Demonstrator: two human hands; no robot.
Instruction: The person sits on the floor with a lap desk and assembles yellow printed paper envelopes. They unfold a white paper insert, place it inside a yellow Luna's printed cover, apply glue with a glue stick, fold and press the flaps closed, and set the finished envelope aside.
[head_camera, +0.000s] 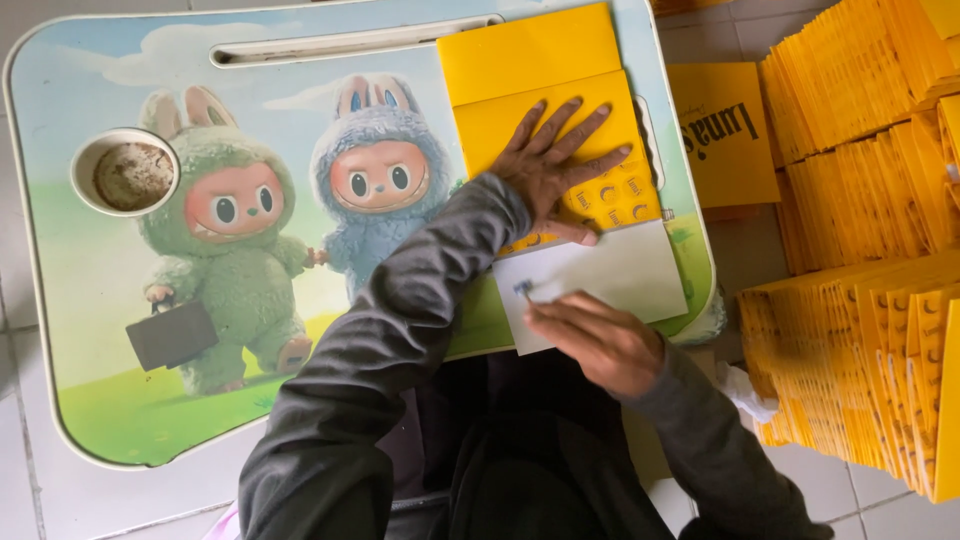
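My left hand (556, 160) lies flat and spread on the yellow card sheet (540, 95) at the upper middle of the frame, palm down, gripping nothing, just pinning it to the lap table (120, 80). My right hand (598, 340), lower centre, is curled with fingertips pressed near a small dark mark on the white flap (620, 272); whether I pinch anything there is hard to tell. To crease well, I judge I should keep the left palm's weight steady so the sheet cannot skid, and draw the right fingers firmly along the flap's edge. More yellow sheets (860, 130) are stacked at the right.
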